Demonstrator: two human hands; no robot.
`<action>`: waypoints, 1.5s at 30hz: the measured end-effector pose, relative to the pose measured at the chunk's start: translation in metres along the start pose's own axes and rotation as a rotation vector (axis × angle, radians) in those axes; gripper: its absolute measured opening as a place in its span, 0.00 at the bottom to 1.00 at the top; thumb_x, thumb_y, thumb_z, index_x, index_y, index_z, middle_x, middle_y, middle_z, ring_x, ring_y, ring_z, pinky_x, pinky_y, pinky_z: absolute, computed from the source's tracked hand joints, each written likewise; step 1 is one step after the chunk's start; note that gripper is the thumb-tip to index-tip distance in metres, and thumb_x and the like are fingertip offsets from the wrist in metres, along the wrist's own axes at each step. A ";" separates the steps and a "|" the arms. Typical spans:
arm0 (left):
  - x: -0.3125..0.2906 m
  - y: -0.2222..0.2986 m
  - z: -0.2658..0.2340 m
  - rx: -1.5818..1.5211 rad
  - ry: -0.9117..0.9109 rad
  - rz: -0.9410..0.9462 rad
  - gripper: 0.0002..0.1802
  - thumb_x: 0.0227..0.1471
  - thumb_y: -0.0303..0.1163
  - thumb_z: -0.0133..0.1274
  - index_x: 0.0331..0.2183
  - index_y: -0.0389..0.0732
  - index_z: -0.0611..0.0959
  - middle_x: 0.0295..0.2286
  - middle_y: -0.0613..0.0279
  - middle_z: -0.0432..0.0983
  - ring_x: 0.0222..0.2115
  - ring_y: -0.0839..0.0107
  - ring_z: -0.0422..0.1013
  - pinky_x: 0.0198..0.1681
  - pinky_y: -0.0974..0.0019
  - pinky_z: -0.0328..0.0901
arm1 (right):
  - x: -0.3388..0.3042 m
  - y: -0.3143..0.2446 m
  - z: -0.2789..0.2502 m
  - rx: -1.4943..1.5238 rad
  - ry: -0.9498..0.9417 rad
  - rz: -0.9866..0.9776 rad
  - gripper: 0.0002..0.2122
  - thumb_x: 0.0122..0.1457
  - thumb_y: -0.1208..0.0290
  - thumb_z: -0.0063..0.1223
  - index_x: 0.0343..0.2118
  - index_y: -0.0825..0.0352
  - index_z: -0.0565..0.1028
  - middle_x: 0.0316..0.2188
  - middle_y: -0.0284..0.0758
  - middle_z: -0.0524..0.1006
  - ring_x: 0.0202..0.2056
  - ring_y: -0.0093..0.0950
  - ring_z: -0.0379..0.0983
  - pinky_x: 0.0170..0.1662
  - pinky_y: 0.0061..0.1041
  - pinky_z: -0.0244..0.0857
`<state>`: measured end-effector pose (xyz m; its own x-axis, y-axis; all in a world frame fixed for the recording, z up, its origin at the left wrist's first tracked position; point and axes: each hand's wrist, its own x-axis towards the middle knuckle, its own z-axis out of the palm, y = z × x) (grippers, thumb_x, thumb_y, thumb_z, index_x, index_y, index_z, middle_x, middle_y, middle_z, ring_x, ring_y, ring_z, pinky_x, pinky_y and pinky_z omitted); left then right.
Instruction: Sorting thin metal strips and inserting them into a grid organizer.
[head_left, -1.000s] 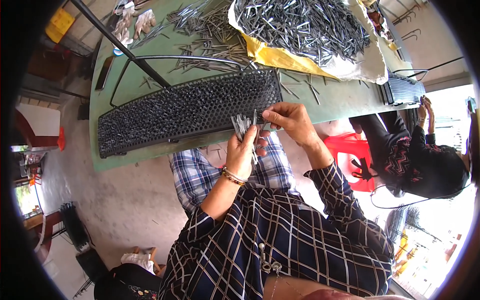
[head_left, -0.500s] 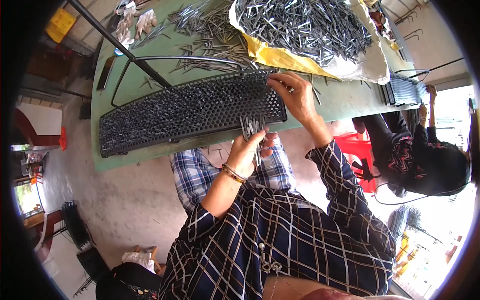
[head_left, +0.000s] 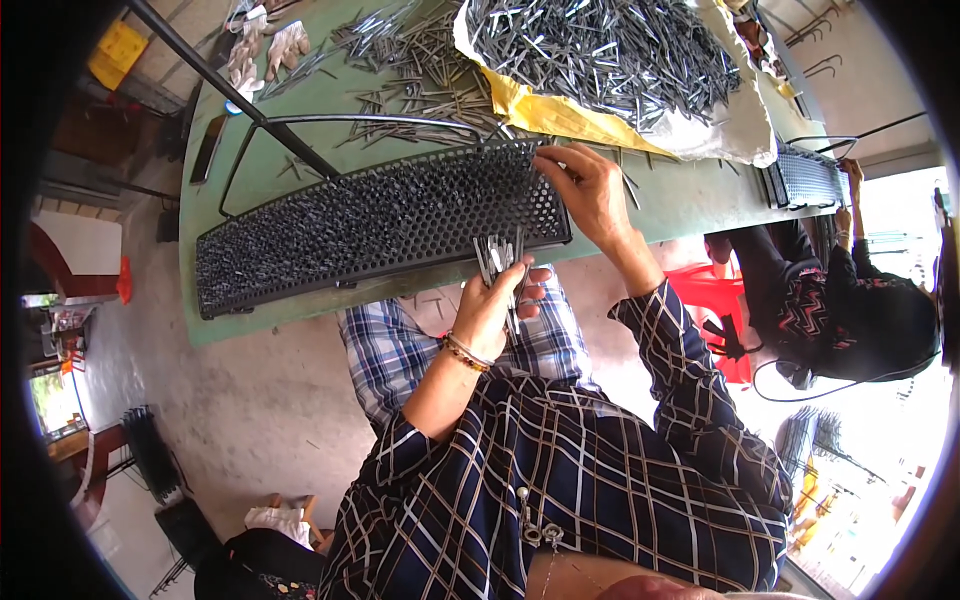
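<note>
A long black perforated rack [head_left: 400,225] lies along the near edge of the green table. Thin metal strips stand packed in its holes from the left end to past the middle, while many holes towards the right end are bare. In front of the rack, my left hand [head_left: 490,305] is closed round a loose bundle of thin metal strips [head_left: 497,255], fanned upward. My right hand [head_left: 592,190] is over the rack's right part, thumb and forefinger pinched at the holes. A thin dark strip [head_left: 530,180] seems to hang from the fingertips, partly blurred.
A big heap of metal strips [head_left: 610,60] lies on a yellow-and-white sack [head_left: 570,115] behind the rack. Looser strips [head_left: 420,60] and work gloves [head_left: 288,45] are on the green table [head_left: 215,325]. Black bars cross the left. On the right, another person [head_left: 850,310] works at a similar rack [head_left: 808,180].
My right hand stays pinched at nearly the same part of the rack. The strips in my left hand have shifted and fanned slightly apart. The view has moved a little.
</note>
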<state>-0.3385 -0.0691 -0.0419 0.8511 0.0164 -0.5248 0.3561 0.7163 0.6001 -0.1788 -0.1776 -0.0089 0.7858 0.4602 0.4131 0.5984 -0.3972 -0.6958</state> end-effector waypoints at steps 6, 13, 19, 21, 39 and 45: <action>-0.003 0.001 0.000 0.034 -0.018 -0.015 0.13 0.56 0.36 0.47 0.40 0.40 0.76 0.33 0.58 0.77 0.26 0.80 0.70 0.25 0.77 0.65 | -0.007 0.008 0.010 -0.042 -0.020 -0.111 0.08 0.51 0.74 0.57 0.35 0.68 0.78 0.27 0.37 0.75 0.24 0.30 0.72 0.28 0.24 0.66; 0.000 0.003 0.002 0.042 -0.014 -0.019 0.12 0.56 0.36 0.48 0.39 0.40 0.77 0.31 0.59 0.77 0.24 0.81 0.68 0.24 0.78 0.63 | -0.009 0.004 0.007 -0.307 -0.072 -0.286 0.12 0.52 0.73 0.55 0.40 0.64 0.76 0.32 0.36 0.71 0.30 0.33 0.71 0.34 0.30 0.66; 0.003 0.000 0.002 0.019 -0.014 -0.016 0.12 0.56 0.35 0.47 0.39 0.40 0.76 0.31 0.59 0.77 0.24 0.81 0.68 0.23 0.78 0.64 | -0.006 0.002 0.005 -0.418 -0.128 -0.330 0.13 0.53 0.73 0.52 0.42 0.64 0.74 0.32 0.35 0.70 0.30 0.33 0.71 0.35 0.31 0.65; 0.002 0.000 0.002 0.014 -0.015 -0.015 0.12 0.56 0.35 0.47 0.39 0.39 0.76 0.31 0.58 0.77 0.24 0.81 0.69 0.23 0.78 0.64 | -0.007 0.001 0.004 -0.429 -0.118 -0.348 0.12 0.54 0.72 0.51 0.41 0.64 0.74 0.32 0.34 0.70 0.29 0.32 0.71 0.34 0.29 0.64; 0.003 -0.004 0.000 -0.037 -0.055 0.033 0.12 0.56 0.34 0.47 0.40 0.36 0.76 0.31 0.55 0.78 0.23 0.81 0.69 0.23 0.78 0.64 | -0.018 0.006 0.009 -0.222 -0.031 -0.250 0.13 0.53 0.80 0.50 0.42 0.68 0.74 0.33 0.40 0.71 0.30 0.38 0.72 0.33 0.31 0.67; 0.003 -0.006 -0.003 -0.029 -0.059 0.042 0.13 0.56 0.34 0.48 0.40 0.37 0.77 0.31 0.55 0.78 0.24 0.79 0.70 0.24 0.77 0.64 | -0.014 0.004 0.003 -0.197 -0.141 -0.264 0.14 0.51 0.82 0.50 0.42 0.69 0.74 0.34 0.40 0.71 0.31 0.37 0.72 0.34 0.30 0.67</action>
<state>-0.3394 -0.0712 -0.0486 0.8866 0.0065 -0.4624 0.3090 0.7356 0.6028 -0.1882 -0.1831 -0.0188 0.5789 0.6668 0.4693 0.8075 -0.3892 -0.4432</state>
